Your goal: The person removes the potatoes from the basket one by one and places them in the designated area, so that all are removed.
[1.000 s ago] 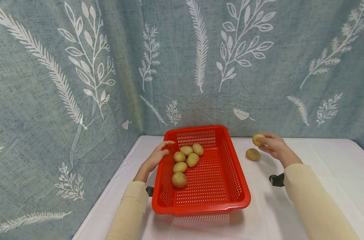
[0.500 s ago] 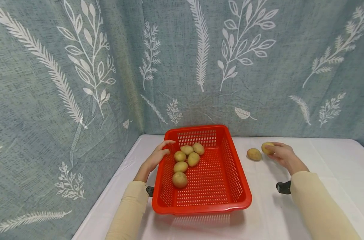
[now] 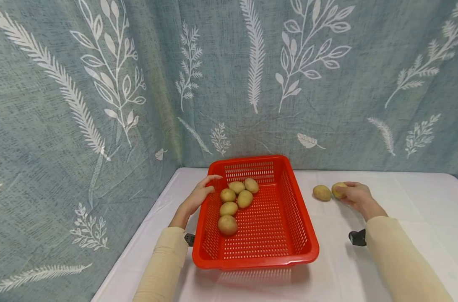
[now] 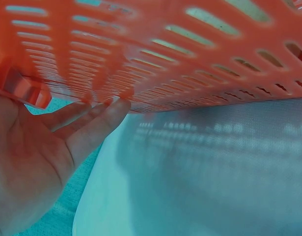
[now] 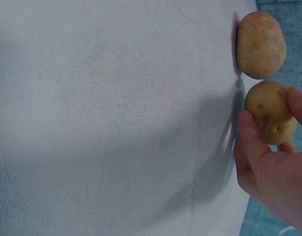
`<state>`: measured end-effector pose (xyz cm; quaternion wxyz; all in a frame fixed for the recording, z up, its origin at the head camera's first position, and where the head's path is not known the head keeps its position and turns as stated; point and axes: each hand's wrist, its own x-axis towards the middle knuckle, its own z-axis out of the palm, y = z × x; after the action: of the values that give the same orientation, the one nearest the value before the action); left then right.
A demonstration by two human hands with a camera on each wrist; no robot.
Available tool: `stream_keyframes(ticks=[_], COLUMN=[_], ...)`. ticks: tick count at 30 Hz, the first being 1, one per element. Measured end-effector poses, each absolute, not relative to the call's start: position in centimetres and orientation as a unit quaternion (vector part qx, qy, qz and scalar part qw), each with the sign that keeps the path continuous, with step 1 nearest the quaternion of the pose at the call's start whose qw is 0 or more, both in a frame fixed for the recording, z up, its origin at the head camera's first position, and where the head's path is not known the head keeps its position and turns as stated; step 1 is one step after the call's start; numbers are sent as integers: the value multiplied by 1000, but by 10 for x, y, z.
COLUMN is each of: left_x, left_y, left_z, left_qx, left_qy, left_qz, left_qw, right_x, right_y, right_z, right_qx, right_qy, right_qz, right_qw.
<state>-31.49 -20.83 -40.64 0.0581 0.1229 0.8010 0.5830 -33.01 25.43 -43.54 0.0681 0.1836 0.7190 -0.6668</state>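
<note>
Potato (image 3: 337, 191) in the right hand (image 3: 360, 200): it is pinched between thumb and fingers at its sides, with a broad face left uncovered toward the wrist camera. That grip is closed on it, and a pinch with the digits probably suits so small, rounded a thing, leaving the palm behind it. It is over on the right of the bench (image 3: 421, 218), near the far edge; whether its underside rests on the cloth I cannot tell.

Just beside it, on the basket side, a second potato (image 3: 322, 193) lies on its long side, untouched by any hand, a stable way for an oblong shape to sit.

Further left, the red basket (image 3: 251, 264) stands upright on the bench, its open top within reach of both hands. The left hand (image 3: 196, 198) is at its left rim, the grip loose rather than clenched: the fingers lie fairly straight, some against the slotted outer wall. This looks like a light steadying touch.

Inside, six potatoes (image 3: 245, 199) cluster along the left side toward the far corner, which leaves the right part of the floor bare; lying close together, they likely check one another's rolling.

Beyond the bench hangs a leaf-patterned curtain (image 3: 229, 88), serving, it seems, as a backdrop.
</note>
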Motion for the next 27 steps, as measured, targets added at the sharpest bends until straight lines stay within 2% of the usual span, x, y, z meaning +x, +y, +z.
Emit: stream_keyframes(ticks=[11,27], left_x=[-316,-317], left_y=[-209,-209], left_z=[-407,-408], left_qx=[124,119], left_qy=[796,800], left_qz=[589,585], left_qw=[61,58], right_x=[-319,-320], right_y=[239,244], right_z=[-426,-423], right_qx=[213,232], right_qy=[749,785], right_qz=[-626,-568], right_qw=[55,86])
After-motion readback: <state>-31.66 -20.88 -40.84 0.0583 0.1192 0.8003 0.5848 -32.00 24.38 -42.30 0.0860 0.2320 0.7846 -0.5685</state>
